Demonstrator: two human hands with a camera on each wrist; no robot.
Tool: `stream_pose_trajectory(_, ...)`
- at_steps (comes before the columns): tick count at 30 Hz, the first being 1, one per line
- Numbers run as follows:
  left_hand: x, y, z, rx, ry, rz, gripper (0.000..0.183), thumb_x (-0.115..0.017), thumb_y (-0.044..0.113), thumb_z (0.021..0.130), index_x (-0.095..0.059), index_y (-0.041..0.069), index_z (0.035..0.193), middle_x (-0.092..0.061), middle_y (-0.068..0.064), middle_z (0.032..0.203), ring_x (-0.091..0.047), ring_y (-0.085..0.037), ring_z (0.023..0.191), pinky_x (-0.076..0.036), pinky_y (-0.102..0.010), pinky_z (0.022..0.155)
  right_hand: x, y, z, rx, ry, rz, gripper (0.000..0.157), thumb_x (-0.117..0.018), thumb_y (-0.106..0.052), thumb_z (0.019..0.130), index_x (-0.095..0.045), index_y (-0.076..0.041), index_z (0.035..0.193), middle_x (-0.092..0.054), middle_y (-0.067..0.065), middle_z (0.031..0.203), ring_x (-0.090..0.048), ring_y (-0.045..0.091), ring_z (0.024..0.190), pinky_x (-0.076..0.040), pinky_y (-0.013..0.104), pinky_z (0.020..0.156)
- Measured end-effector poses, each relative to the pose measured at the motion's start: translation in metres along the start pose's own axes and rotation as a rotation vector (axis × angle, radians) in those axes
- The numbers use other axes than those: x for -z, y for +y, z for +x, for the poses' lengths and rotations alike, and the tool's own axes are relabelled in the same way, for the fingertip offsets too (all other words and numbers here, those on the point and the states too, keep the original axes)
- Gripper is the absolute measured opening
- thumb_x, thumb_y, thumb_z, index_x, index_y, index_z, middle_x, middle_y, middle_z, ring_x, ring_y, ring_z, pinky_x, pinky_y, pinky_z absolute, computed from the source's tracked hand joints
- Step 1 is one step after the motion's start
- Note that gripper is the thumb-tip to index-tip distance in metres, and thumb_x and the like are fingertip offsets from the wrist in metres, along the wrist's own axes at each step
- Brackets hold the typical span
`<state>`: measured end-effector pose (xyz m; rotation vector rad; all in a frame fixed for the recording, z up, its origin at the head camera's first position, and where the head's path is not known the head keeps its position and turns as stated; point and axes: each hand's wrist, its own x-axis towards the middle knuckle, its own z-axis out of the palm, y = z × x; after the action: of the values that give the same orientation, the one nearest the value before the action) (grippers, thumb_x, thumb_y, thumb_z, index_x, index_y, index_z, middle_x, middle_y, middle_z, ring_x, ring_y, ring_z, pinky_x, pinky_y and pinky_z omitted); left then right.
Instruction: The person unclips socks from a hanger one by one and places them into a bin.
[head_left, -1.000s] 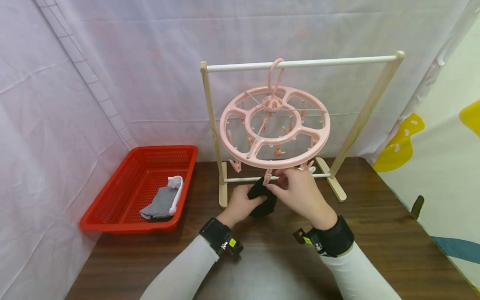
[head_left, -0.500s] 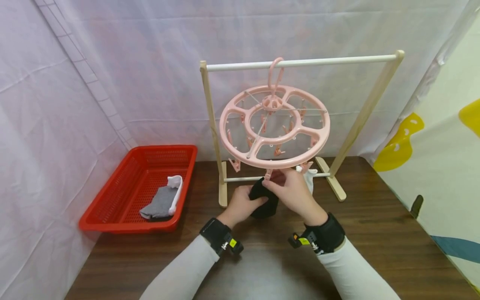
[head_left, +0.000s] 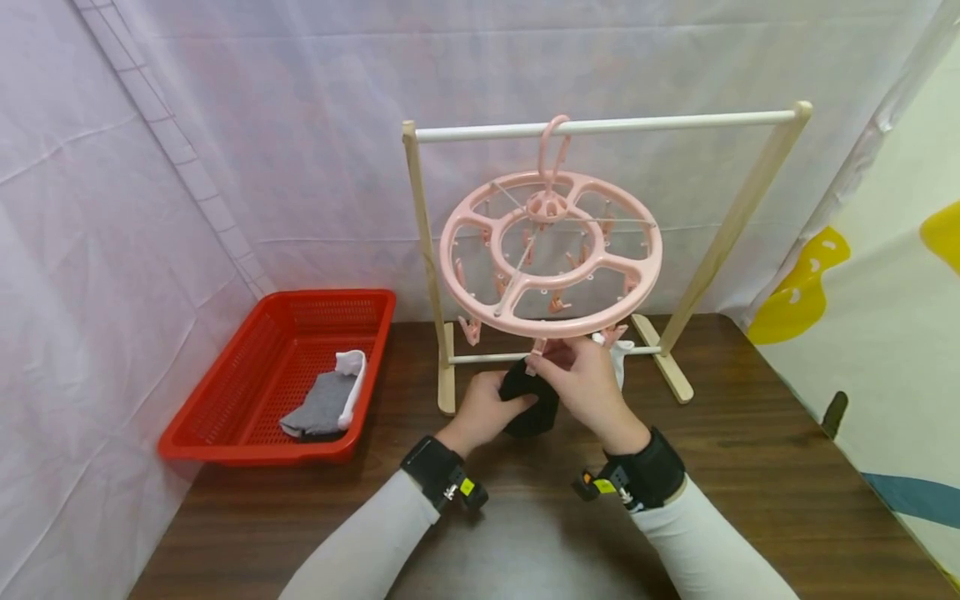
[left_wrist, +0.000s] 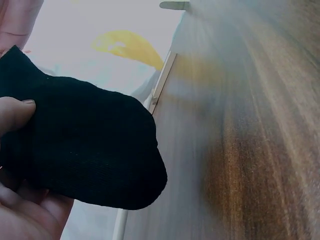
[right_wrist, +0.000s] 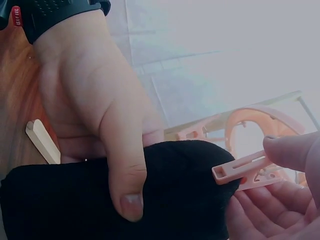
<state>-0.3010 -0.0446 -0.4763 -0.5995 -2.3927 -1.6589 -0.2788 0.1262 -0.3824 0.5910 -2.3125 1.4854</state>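
Note:
My left hand point(head_left: 482, 410) holds a black sock point(head_left: 531, 414) below the front rim of a pink round clip hanger point(head_left: 480, 312). Its thumb lies across the cloth in the right wrist view, with the other fingers behind. My right hand point(head_left: 588, 379) pinches a pink clothespin point(right_wrist: 240, 167) at the sock's upper edge. In that close view the clothespin's jaws lie over both sides of the sock's corner. The sock's toe end point(left_wrist: 145, 175) hangs free in the left wrist view.
The hanger hooks over the white bar point(head_left: 675, 124) of a wooden stand; several other clothespins dangle from it. A white cloth item point(head_left: 619, 360) hangs behind my right hand. At left, a red basket point(head_left: 251, 452) contains a grey sock point(head_left: 322, 406) and a white piece point(head_left: 352, 392).
My right hand and wrist have shifted slightly left, still at the clothespin, uncovering more of the white item behind. The left hand and sock have barely moved.

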Motion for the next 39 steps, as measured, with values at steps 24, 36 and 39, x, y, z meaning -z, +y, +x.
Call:
stream_pose_trajectory(24,0.0,0.004,-0.013,-0.017,-0.028,0.031,0.024,-0.076,0.034,0.081,-0.074,0.011,0.09,-0.074,0.002,0.081,-0.069,-0.01,0.075,-0.055,-0.03,0.067,0.01,-0.042,-0.007,0.059,0.009,0.149,0.006,-0.067,-0.002,0.087,-0.068,0.004,0.089,-0.07,0.021,0.077,-0.069,0.027,0.073,-0.051,0.022,0.066)
stream_pose_trajectory(36,0.023,0.01,-0.035,-0.069,-0.054,0.039,0.014,-0.077,0.015,0.079,-0.075,0.02,0.092,-0.074,0.007,0.086,-0.067,-0.01,0.081,-0.055,-0.034,0.076,0.011,-0.036,-0.006,0.114,-0.018,0.24,0.005,-0.064,0.003,0.088,-0.065,0.007,0.088,-0.069,0.025,0.076,-0.069,0.036,0.074,-0.054,0.026,0.07)
stream_pose_trajectory(39,0.031,0.014,-0.041,-0.088,-0.084,-0.02,0.021,-0.074,0.005,0.078,-0.075,0.02,0.092,-0.074,0.004,0.088,-0.068,-0.014,0.084,-0.054,-0.036,0.077,0.011,-0.036,-0.007,0.103,-0.018,0.256,0.005,-0.064,0.003,0.088,-0.064,0.008,0.089,-0.068,0.026,0.078,-0.068,0.037,0.074,-0.055,0.029,0.069)
